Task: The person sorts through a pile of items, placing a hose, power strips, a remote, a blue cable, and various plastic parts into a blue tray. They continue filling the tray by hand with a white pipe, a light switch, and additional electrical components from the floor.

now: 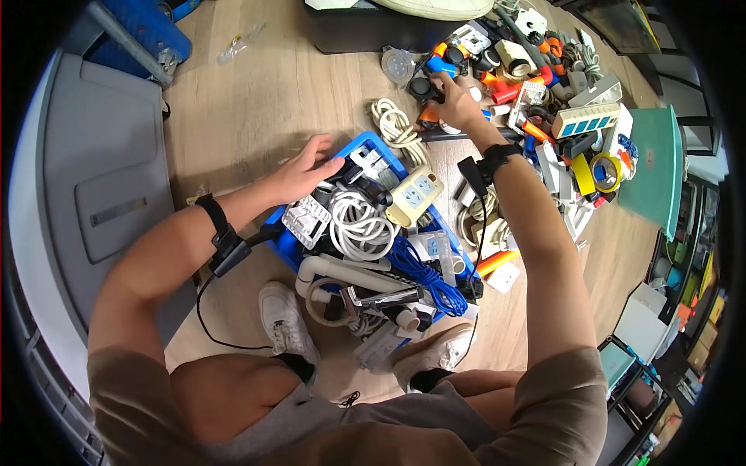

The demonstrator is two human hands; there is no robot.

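Observation:
My left hand (pixel 305 171) is spread at the upper left rim of a blue crate (pixel 286 247), with nothing in it. The crate holds a coiled white cable (pixel 360 225), a bundle of blue cable (pixel 426 276), a cream power strip (pixel 414 196), a white pipe (pixel 342 268) and a white slotted plate (pixel 307 220). Farther up, my right hand (pixel 457 101) reaches into the near left part of a pile of parts. Its fingers point down beside a black round piece (pixel 422 88) and a blue-and-orange fitting (pixel 441 64); whether they grip anything is unclear.
The pile spreads right, with a socket strip (pixel 587 121), yellow tape (pixel 605 172) and red pipe (pixel 509 93). A coiled cream cable (pixel 396 128) lies above the crate. A grey bin (pixel 101 210) stands left, a black box (pixel 373 31) ahead, a green bin (pixel 651 167) right.

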